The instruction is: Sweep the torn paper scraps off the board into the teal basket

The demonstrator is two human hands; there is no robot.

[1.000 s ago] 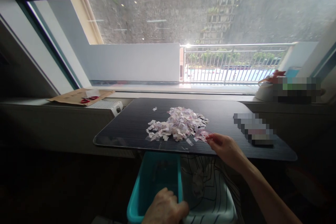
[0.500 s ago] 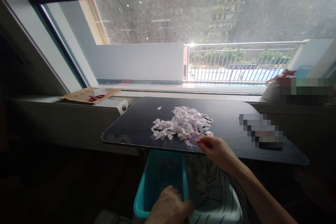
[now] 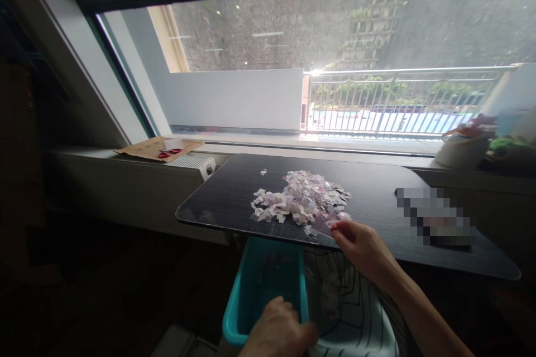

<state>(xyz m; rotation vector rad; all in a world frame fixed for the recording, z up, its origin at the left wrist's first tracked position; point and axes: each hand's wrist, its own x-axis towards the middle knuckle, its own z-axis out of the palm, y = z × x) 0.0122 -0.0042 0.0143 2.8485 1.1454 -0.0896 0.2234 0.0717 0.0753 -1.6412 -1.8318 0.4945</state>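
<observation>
A heap of small torn paper scraps (image 3: 307, 195) lies on the dark table (image 3: 234, 178). At its near right edge is a thin, see-through piece of plastic with pink print (image 3: 322, 222). My right hand (image 3: 355, 240) pinches this piece near the table's front edge, thumb and fingers together. Below that edge is a turquoise plastic bin (image 3: 234, 301), with a few indistinct scraps inside. My left hand (image 3: 276, 326) is closed over the bin's near right rim; its fingertips are hidden.
A pale seat with dark lines (image 3: 360, 312) is right of the bin, with a whitish thing on it. A blurred-out object (image 3: 435, 217) lies at the table's right. Red-handled scissors (image 3: 170, 153) rest on a brown paper sheet (image 3: 146, 148) on the sill, above a radiator (image 3: 205, 167).
The view has turned slightly left, so everything appears shifted right. Both hands keep about the same places, on the bin and at the pile's edge.
</observation>
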